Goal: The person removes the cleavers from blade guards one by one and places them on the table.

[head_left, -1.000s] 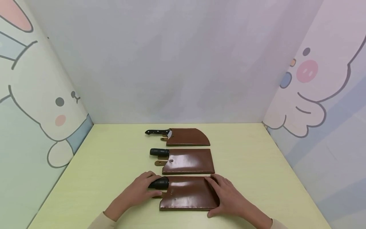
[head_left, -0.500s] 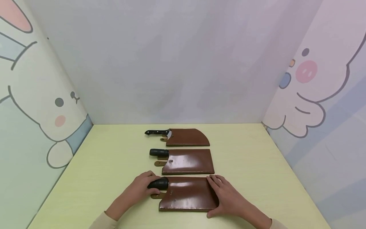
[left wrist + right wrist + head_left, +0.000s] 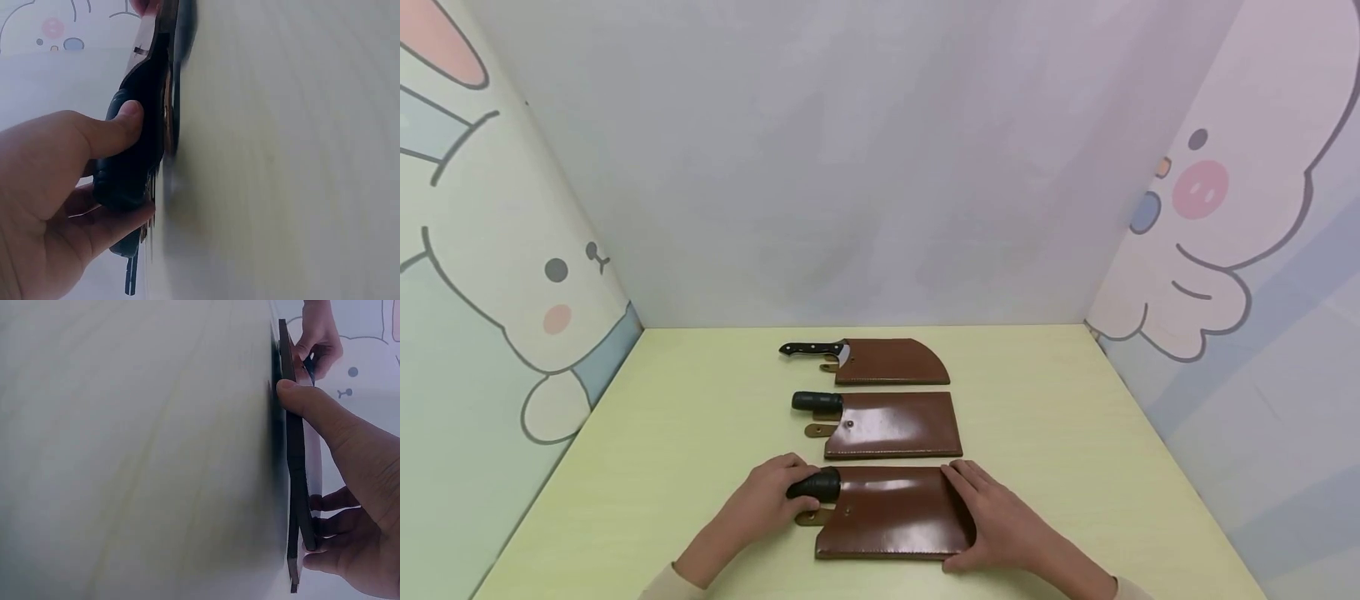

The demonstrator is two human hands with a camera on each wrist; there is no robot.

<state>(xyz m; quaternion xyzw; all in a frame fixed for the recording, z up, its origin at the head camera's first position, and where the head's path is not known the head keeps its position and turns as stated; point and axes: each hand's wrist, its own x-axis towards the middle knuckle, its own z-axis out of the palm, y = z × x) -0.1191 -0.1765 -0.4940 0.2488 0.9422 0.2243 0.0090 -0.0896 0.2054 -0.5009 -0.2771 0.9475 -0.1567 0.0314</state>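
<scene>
A cleaver in a brown leather sheath (image 3: 895,521) lies nearest to me in the head view, its black handle (image 3: 822,486) pointing left. My left hand (image 3: 769,497) grips that handle; in the left wrist view the thumb (image 3: 130,115) lies along it and the fingers wrap its end. Below the handle a small tan strap (image 3: 815,517) sticks out from the sheath. My right hand (image 3: 1000,525) holds the sheath's right end, thumb at the near edge and fingers at the far edge. The blade is hidden inside the leather.
Just beyond lies a second sheathed cleaver (image 3: 898,425), with a black handle (image 3: 817,402). Farther back is a third knife in a sheath with a curved end (image 3: 891,362), handle (image 3: 811,348) also leftward. Walls with cartoon animals enclose the pale yellow table (image 3: 700,383).
The nearest sheathed cleaver has shifted slightly toward me. My left thumb has drawn back off the strap, and my right fingertips have slid a little rightward at the far edge.
</scene>
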